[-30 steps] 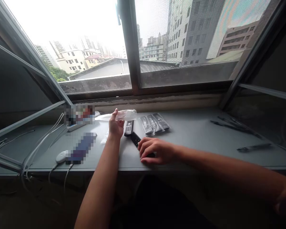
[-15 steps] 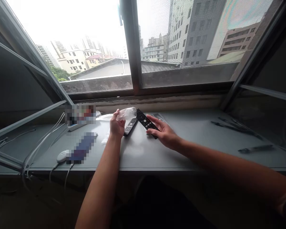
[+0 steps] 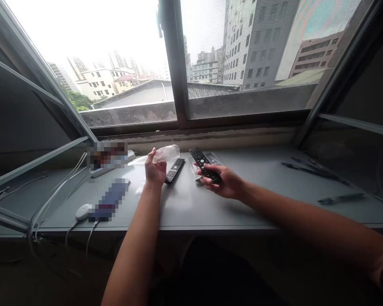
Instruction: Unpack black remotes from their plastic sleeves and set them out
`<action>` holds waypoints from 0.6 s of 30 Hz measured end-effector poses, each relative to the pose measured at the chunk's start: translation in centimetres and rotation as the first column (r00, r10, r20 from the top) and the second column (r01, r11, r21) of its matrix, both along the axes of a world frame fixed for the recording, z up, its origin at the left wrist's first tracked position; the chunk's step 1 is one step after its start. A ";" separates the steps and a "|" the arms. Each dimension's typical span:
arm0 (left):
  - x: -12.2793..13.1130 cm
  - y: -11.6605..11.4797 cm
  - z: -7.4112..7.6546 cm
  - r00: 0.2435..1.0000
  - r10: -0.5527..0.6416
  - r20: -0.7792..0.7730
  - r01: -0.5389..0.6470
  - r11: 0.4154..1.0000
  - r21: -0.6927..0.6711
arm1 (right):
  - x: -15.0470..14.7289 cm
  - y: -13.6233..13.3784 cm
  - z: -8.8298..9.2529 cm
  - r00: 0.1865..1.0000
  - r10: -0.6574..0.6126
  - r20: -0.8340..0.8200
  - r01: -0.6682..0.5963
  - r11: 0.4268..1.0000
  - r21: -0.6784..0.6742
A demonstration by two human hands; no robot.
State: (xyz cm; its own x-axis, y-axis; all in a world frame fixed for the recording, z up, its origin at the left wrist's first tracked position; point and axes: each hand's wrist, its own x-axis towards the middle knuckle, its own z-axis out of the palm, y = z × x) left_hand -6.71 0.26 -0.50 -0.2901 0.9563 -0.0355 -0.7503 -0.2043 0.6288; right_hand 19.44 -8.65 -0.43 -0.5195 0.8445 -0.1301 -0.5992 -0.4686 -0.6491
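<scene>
Open window frame (image 3: 178, 63) over a long grey worktop (image 3: 191, 212), with pale cables (image 3: 55, 197) and a white computer mouse (image 3: 82, 211) well left of the fingers, thin dark tools (image 3: 315, 172) well to their right. Left hand (image 3: 155, 170) raised just off the worktop, its fingers (image 3: 151, 158) together and closed on a clear plastic sleeve (image 3: 166, 154), gripped around its middle, seemingly to keep the loose film off the surface. Right hand (image 3: 225, 182) lifted too, its fingers (image 3: 210, 169) clamped round the lower end of a black remote control (image 3: 199, 159), buttons upward, likely for a clear view of the keypad. Just beside the left fingers, a second, smaller remote (image 3: 175, 170) lying flat within easy reach. Directly beneath the right fingers, a flat plastic packet (image 3: 214, 158) on the worktop.
</scene>
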 end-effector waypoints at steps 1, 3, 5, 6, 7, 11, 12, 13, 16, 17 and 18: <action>0.1 0.0 -0.1 1.000 -0.018 -0.021 0.018 1.000 0.001 | 0.1 0.1 0.1 0.999 0.026 -0.026 -0.026 1.000 -0.001; 0.2 0.0 -0.2 0.997 -0.056 -0.062 0.056 0.998 0.006 | 0.3 0.3 0.2 0.994 0.084 -0.074 -0.086 0.996 -0.015; 0.3 0.1 -0.4 0.992 -0.085 -0.089 0.086 0.996 0.009 | 0.4 0.5 0.1 0.989 0.110 -0.103 -0.115 0.993 -0.038; 0.3 0.1 -0.5 0.991 -0.095 -0.096 0.096 0.995 0.010 | 0.4 0.5 0.1 0.988 0.103 -0.112 -0.108 0.993 -0.048; 0.3 0.2 -0.6 0.990 -0.101 -0.099 0.103 0.995 0.012 | 0.4 0.5 0.2 0.991 0.081 -0.111 -0.088 0.995 -0.056; 0.2 0.2 -0.6 0.992 -0.090 -0.091 0.093 0.995 0.030 | 0.3 0.5 0.4 0.999 -0.040 -0.026 0.037 0.994 -0.106; 0.2 0.2 -0.5 0.993 -0.086 -0.086 0.089 0.996 0.032 | 0.3 0.6 0.4 0.999 -0.042 -0.011 0.041 0.993 -0.115; 0.2 0.1 -0.5 0.993 -0.082 -0.081 0.085 0.996 0.033 | 0.3 0.7 0.3 0.999 -0.033 -0.011 0.032 0.993 -0.118; 0.2 -0.1 -0.2 0.995 -0.066 -0.073 0.068 0.997 0.028 | 0.5 1.1 0.0 0.999 0.015 -0.049 -0.020 0.994 -0.106; 0.2 -0.1 -0.1 0.995 -0.061 -0.072 0.064 0.998 0.028 | 0.6 1.2 -0.1 0.998 0.034 -0.061 -0.040 0.994 -0.105; 0.2 -0.2 -0.1 0.996 -0.057 -0.070 0.059 0.998 0.030 | 0.7 1.3 -0.2 0.996 0.054 -0.074 -0.062 0.993 -0.104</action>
State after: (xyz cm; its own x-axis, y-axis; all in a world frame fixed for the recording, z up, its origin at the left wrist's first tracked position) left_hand -6.50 0.08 -0.57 -0.2346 0.9720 0.0139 -0.7162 -0.1825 0.6736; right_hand 20.14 -7.32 -0.64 -0.5783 0.7961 -0.1781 -0.6117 -0.5677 -0.5510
